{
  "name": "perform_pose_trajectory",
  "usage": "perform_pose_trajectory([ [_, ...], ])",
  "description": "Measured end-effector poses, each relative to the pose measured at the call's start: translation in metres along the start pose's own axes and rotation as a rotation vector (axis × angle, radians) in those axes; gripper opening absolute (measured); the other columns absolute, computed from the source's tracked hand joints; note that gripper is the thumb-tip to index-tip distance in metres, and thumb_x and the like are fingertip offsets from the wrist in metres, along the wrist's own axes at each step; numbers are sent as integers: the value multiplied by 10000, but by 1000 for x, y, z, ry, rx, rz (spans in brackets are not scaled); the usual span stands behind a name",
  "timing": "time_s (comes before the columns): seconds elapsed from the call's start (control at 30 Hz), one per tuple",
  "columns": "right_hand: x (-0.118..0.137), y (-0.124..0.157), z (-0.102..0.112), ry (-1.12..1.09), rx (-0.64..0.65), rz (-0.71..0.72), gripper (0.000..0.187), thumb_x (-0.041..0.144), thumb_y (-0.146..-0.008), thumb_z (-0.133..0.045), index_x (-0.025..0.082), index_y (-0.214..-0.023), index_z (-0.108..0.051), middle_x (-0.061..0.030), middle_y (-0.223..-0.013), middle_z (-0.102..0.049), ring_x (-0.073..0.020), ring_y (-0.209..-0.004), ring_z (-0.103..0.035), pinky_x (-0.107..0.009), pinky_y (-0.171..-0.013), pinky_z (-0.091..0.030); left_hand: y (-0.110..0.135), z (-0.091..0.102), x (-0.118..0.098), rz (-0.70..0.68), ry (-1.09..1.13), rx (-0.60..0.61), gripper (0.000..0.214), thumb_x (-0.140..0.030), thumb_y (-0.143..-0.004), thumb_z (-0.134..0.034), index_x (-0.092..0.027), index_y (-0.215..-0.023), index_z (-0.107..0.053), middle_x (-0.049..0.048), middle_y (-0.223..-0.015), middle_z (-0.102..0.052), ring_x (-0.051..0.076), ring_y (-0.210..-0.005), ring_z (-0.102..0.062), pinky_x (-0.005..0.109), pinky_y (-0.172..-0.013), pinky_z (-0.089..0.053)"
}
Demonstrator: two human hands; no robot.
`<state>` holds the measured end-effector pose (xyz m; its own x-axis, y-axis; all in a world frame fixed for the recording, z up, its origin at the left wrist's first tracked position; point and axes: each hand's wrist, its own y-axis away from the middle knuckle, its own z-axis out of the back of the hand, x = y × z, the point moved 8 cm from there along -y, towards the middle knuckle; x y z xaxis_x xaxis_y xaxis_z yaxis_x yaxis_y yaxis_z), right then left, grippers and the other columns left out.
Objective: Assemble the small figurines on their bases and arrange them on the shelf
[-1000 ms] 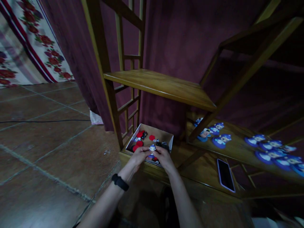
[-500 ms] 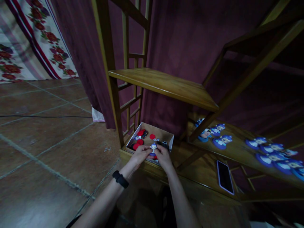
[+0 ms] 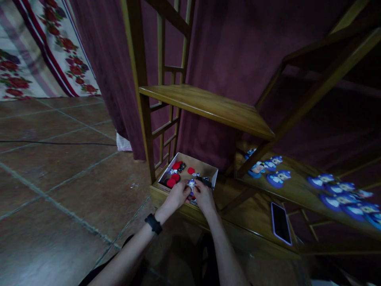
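Both of my hands meet over the near edge of a small cardboard box (image 3: 208, 170) on the bottom wooden shelf. My left hand (image 3: 176, 196), with a black band on its wrist, and my right hand (image 3: 203, 197) pinch a small blue-and-white cartoon figure piece (image 3: 191, 183) between their fingertips. The box holds red discs (image 3: 174, 179), dark pieces and a few more small blue-and-white pieces.
A row of blue cartoon figures (image 3: 275, 176) lies on the low shelf to the right. A phone (image 3: 280, 223) lies face up on the bottom board. An upper wooden shelf (image 3: 208, 106) hangs over the box. A maroon curtain hangs behind; tiled floor spreads to the left.
My hands have stayed together on the small figure, shifting slightly closer over the box edge. The view has drifted a little to the left.
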<state>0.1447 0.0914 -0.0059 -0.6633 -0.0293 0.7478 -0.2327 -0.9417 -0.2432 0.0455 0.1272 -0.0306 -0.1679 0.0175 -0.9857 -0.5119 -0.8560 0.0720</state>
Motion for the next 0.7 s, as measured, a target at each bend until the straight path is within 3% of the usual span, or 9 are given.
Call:
perform_pose_trajectory([
  [0.23, -2, -3, -6, -28, 57, -28, 359, 107, -774, -454, 201, -1085, -607, -56, -909, -702, -169, -807, -653, -262, -745, -500, -1, 3, -1, -3, -151, -26, 373, -168, -784, -449, -154, -1151, -515, 55, -712, -672, 156, -521, -630, 203, -411, -460],
  [0.4, -7, -4, -11, -176, 109, -92, 442, 73, -762, -419, 199, -1163, -556, -49, -938, -695, -142, -738, -664, -219, -618, -535, 1, 7, -9, -50, -258, -48, 396, -190, -810, -440, -152, -1198, -513, 58, -707, -664, 113, -392, -557, 196, -389, -425],
  [0.57, -7, -4, -10, -242, 83, -48, 443, 93, -756, -437, 227, -1156, -571, -36, -938, -698, -147, -733, -670, -242, -642, -552, 1, 10, -7, -84, -73, -31, 291, -192, -773, -512, -158, -1038, -628, 43, -616, -640, 109, -370, -530, 181, -366, -389],
  [0.7, -11, -5, -11, -252, 70, -46, 447, 109, -750, -451, 236, -1162, -574, -32, -918, -703, -160, -755, -672, -258, -648, -557, 0, 8, -3, -40, 125, 9, 294, -181, -738, -545, -162, -1015, -641, 44, -653, -662, 149, -471, -597, 202, -398, -438],
])
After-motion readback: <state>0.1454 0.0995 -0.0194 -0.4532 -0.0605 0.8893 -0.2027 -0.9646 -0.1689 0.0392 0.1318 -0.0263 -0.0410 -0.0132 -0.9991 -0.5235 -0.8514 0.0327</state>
